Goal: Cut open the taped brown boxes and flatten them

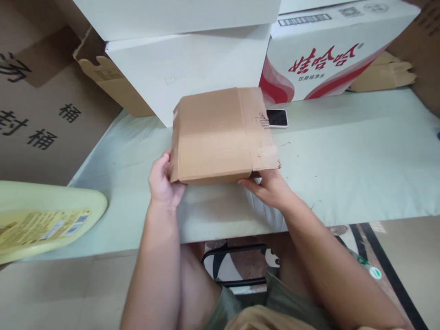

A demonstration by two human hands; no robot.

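A brown cardboard box (pixel 209 137) is held up over the pale green cloth-covered surface, with a flap projecting at its right end. My left hand (pixel 164 181) grips its lower left corner, fingers partly behind the cardboard. My right hand (pixel 266 187) is at the lower right corner, its thumb along the bottom edge and the other fingers hidden under the flap. Behind the box's right edge lies a phone (pixel 277 118), partly covered from view. Some whitish material (pixel 263 208) shows below the right hand; I cannot tell what it is.
White cartons (pixel 192 68) stand along the back, beside a red-and-white water carton (pixel 330 55). A large printed cardboard box (pixel 51 101) is at the left, with a pale yellow bottle (pixel 51 215) lying in front. The cloth's front edge (pixel 378 220) runs above my legs.
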